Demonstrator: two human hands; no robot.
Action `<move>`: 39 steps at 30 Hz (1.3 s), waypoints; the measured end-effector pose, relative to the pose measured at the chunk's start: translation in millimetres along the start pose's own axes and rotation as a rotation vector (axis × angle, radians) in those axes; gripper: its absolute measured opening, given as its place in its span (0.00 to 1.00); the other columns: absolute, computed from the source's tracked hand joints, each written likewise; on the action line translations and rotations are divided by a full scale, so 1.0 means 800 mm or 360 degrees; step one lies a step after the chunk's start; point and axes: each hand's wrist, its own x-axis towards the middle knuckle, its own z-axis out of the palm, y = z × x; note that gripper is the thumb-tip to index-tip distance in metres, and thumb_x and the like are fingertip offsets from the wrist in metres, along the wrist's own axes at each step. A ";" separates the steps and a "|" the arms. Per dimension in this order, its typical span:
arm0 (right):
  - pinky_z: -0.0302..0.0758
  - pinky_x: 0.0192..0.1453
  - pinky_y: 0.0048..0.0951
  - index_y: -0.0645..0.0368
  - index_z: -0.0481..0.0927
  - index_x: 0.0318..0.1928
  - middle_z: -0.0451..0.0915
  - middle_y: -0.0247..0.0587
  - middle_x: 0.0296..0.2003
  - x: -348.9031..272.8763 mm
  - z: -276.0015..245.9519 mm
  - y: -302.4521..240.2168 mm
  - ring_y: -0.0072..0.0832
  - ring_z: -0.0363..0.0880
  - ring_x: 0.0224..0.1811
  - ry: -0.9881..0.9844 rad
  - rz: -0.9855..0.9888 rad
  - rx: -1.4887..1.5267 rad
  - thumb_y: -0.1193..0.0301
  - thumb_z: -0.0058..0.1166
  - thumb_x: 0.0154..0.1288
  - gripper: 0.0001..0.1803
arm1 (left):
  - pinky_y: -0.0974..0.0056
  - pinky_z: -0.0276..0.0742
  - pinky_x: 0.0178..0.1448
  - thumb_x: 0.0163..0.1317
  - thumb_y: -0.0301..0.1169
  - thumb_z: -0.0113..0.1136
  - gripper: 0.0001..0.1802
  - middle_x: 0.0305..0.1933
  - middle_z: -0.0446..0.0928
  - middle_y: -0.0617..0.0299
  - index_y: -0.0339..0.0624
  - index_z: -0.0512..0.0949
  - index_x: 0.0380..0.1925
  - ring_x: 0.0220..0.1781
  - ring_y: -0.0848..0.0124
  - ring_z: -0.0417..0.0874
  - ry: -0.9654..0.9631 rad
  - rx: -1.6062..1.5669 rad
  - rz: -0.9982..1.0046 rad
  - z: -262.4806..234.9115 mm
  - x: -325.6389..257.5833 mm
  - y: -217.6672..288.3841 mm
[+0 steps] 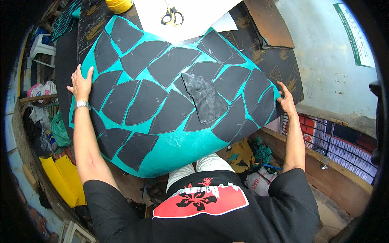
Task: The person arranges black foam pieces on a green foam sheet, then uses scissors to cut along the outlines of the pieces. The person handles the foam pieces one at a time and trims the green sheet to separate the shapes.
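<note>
A large teal sheet [178, 150] lies over the dark table, its near edge curving down in front of me. Several black, roughly four-sided pieces with pale outlines and handwritten marks, such as one black piece [146, 101], cover most of it. On top rests a worn grey-black pad, like a folded cloth [204, 99]. My left hand [82, 84] is spread at the sheet's left edge, thumb apart from the fingers. At the right edge my right hand [287, 99] has its fingertips and thumb on the rim, seemingly pinching it; part of its grip is hidden.
Black-and-yellow scissors [172, 17] lie on white paper [188, 30] at the far side. A yellow container [119, 5] stands at the far left. Brown board [270, 24] lies far right, near the wall. Yellow material [63, 180] and bags [60, 128] crowd the left floor.
</note>
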 end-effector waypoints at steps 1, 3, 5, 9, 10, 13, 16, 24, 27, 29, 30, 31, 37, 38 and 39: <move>0.70 0.58 0.25 0.49 0.69 0.70 0.73 0.31 0.40 -0.002 -0.001 0.001 0.25 0.72 0.43 -0.0026 -0.0034 0.0038 0.90 0.52 0.49 0.45 | 0.24 0.49 0.71 0.60 0.71 0.53 0.48 0.72 0.69 0.54 0.56 0.64 0.73 0.74 0.55 0.67 -0.0135 0.0032 -0.0002 0.002 0.013 -0.007; 0.70 0.57 0.25 0.48 0.69 0.71 0.72 0.31 0.38 -0.007 -0.002 -0.002 0.25 0.71 0.43 -0.0070 0.0072 0.0088 0.91 0.51 0.49 0.45 | 0.34 0.60 0.71 0.57 0.70 0.57 0.49 0.68 0.73 0.48 0.54 0.65 0.72 0.69 0.51 0.72 -0.0257 -0.0174 0.0039 0.004 0.033 -0.017; 0.70 0.61 0.25 0.52 0.70 0.70 0.76 0.33 0.42 -0.012 -0.005 -0.007 0.25 0.74 0.47 -0.0075 0.0099 0.0138 0.91 0.49 0.50 0.43 | 0.54 0.74 0.64 0.52 0.60 0.71 0.44 0.60 0.78 0.46 0.46 0.74 0.64 0.61 0.50 0.79 -0.0127 -0.0522 0.0195 0.004 0.046 -0.028; 0.67 0.70 0.28 0.61 0.72 0.66 0.80 0.38 0.55 -0.023 -0.009 -0.019 0.27 0.77 0.60 0.0024 -0.0099 0.0241 0.93 0.46 0.51 0.38 | 0.61 0.76 0.56 0.57 0.47 0.73 0.28 0.47 0.84 0.54 0.39 0.81 0.51 0.48 0.64 0.83 -0.0135 -0.0858 0.0093 0.009 0.042 -0.050; 0.64 0.74 0.31 0.67 0.74 0.63 0.78 0.41 0.61 -0.025 -0.013 -0.023 0.29 0.73 0.67 0.0015 -0.0062 0.0259 0.93 0.45 0.52 0.34 | 0.63 0.76 0.55 0.58 0.45 0.73 0.26 0.46 0.84 0.56 0.38 0.81 0.50 0.46 0.67 0.83 -0.0119 -0.0937 0.0075 0.013 0.038 -0.053; 0.65 0.73 0.31 0.66 0.77 0.61 0.81 0.41 0.58 -0.031 -0.026 -0.037 0.30 0.75 0.65 0.0136 -0.0042 0.0243 0.93 0.45 0.52 0.33 | 0.66 0.75 0.52 0.59 0.38 0.73 0.20 0.42 0.84 0.61 0.37 0.81 0.45 0.43 0.73 0.80 -0.0065 -0.1184 -0.0077 0.028 0.017 -0.064; 0.65 0.74 0.33 0.67 0.78 0.59 0.81 0.43 0.58 -0.034 -0.047 -0.063 0.32 0.76 0.64 0.0112 -0.0252 0.0255 0.91 0.43 0.52 0.32 | 0.66 0.75 0.52 0.58 0.38 0.74 0.20 0.42 0.84 0.62 0.37 0.81 0.44 0.43 0.73 0.80 0.0026 -0.1238 -0.0106 0.044 0.003 -0.074; 0.61 0.76 0.32 0.68 0.78 0.60 0.81 0.45 0.59 0.088 -0.080 -0.166 0.32 0.74 0.68 0.0097 -0.0734 -0.0156 0.88 0.41 0.48 0.34 | 0.66 0.77 0.51 0.57 0.41 0.76 0.22 0.42 0.85 0.61 0.35 0.82 0.43 0.41 0.74 0.82 0.0138 -0.1200 -0.0292 0.090 -0.014 -0.116; 0.66 0.72 0.27 0.63 0.77 0.62 0.82 0.43 0.58 0.180 -0.063 -0.177 0.28 0.77 0.64 0.0057 -0.0922 -0.0367 0.88 0.43 0.50 0.34 | 0.66 0.77 0.51 0.56 0.41 0.77 0.23 0.43 0.85 0.61 0.35 0.82 0.44 0.41 0.74 0.82 0.0140 -0.1388 -0.0406 0.104 -0.017 -0.127; 0.71 0.69 0.29 0.60 0.76 0.63 0.83 0.45 0.56 0.227 -0.035 -0.163 0.32 0.80 0.61 0.0064 -0.0752 -0.0405 0.86 0.47 0.51 0.34 | 0.64 0.77 0.53 0.55 0.45 0.77 0.29 0.44 0.86 0.58 0.35 0.82 0.47 0.44 0.70 0.84 0.0183 -0.1227 -0.0431 0.109 -0.021 -0.132; 0.72 0.67 0.31 0.56 0.76 0.63 0.83 0.47 0.55 0.245 -0.020 -0.151 0.35 0.81 0.60 0.0086 -0.0756 -0.0434 0.84 0.48 0.52 0.34 | 0.63 0.77 0.54 0.54 0.48 0.77 0.31 0.45 0.86 0.57 0.35 0.82 0.49 0.44 0.68 0.84 0.0195 -0.1185 -0.0440 0.108 -0.022 -0.131; 0.73 0.66 0.33 0.53 0.76 0.63 0.83 0.49 0.54 0.252 -0.010 -0.140 0.39 0.81 0.59 0.0162 -0.0622 -0.0506 0.83 0.50 0.52 0.34 | 0.62 0.77 0.54 0.53 0.50 0.76 0.33 0.46 0.86 0.55 0.35 0.81 0.50 0.45 0.66 0.85 0.0152 -0.1172 -0.0544 0.103 -0.029 -0.130; 0.74 0.62 0.47 0.41 0.70 0.66 0.81 0.54 0.54 0.293 0.056 -0.093 0.53 0.78 0.58 0.0346 -0.0724 -0.0766 0.76 0.58 0.55 0.36 | 0.47 0.69 0.67 0.62 0.59 0.63 0.37 0.67 0.70 0.48 0.47 0.73 0.64 0.70 0.48 0.68 0.0622 -0.0450 -0.0007 0.024 -0.097 -0.009; 0.74 0.62 0.47 0.41 0.69 0.67 0.81 0.54 0.54 0.295 0.064 -0.092 0.53 0.78 0.59 0.0416 -0.0674 -0.0770 0.75 0.60 0.55 0.36 | 0.47 0.68 0.68 0.64 0.56 0.63 0.35 0.66 0.70 0.48 0.45 0.73 0.63 0.70 0.48 0.68 0.0554 -0.0580 0.0227 0.007 -0.127 0.032; 0.74 0.61 0.48 0.42 0.69 0.67 0.81 0.54 0.54 0.294 0.071 -0.094 0.54 0.78 0.58 0.0499 -0.0680 -0.0841 0.73 0.60 0.55 0.37 | 0.47 0.67 0.69 0.65 0.53 0.62 0.33 0.65 0.70 0.48 0.44 0.73 0.63 0.70 0.49 0.68 0.0471 -0.0676 0.0470 -0.009 -0.162 0.071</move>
